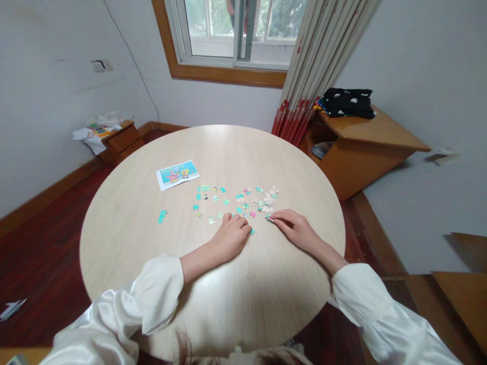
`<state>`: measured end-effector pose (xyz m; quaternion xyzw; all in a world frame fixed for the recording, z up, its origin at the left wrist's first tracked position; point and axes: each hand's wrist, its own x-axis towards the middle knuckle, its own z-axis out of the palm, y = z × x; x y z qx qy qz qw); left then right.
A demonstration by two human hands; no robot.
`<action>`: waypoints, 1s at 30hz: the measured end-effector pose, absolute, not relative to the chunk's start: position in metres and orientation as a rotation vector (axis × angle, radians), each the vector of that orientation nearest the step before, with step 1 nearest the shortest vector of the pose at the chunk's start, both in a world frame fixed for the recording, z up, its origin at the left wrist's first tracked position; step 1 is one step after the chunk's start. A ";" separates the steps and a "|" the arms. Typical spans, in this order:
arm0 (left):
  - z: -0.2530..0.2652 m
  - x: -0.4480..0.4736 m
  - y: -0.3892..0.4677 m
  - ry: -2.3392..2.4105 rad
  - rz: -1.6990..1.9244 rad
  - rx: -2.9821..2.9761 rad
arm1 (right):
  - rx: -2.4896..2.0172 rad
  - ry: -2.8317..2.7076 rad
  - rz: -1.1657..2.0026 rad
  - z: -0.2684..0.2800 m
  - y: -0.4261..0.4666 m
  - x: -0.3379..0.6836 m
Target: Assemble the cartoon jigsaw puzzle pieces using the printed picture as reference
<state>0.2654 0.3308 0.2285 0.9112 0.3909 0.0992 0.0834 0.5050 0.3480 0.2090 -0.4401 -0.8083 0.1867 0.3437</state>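
Observation:
Small jigsaw puzzle pieces (pixel 225 202) lie loose on a round pale wooden table (pixel 213 309), several with teal faces up. At the near edge of the pieces, my left hand (pixel 233 235) rests palm down with its fingers curled. A teal puzzle piece (pixel 252 231) peeks out at its right side, against the fingers; the rest is hidden beneath them. My right hand (pixel 296 228) pinches a puzzle piece (pixel 268 218) between thumb and fingertips, low over the table. Just beyond it sits a cluster of overlapping puzzle pieces (pixel 268 201), mostly pale backs up.
A printed cartoon picture (pixel 177 175) lies at the table's back left. Two joined teal pieces (pixel 162 216) sit apart on the left. Behind the table are a curtain (pixel 304 71) and window; a wooden cabinet (pixel 373 134) with black cloth (pixel 348 103) stands to the right.

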 end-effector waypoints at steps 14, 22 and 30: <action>0.232 0.275 0.334 1.134 0.464 2.973 | -1.152 -2.132 0.298 0.208 0.345 0.498; 0.229 0.288 0.320 1.012 0.400 3.017 | -1.121 -2.371 0.202 0.221 0.327 0.500; 0.243 0.267 0.319 1.169 0.388 2.857 | -1.419 -2.188 0.283 0.210 0.350 0.497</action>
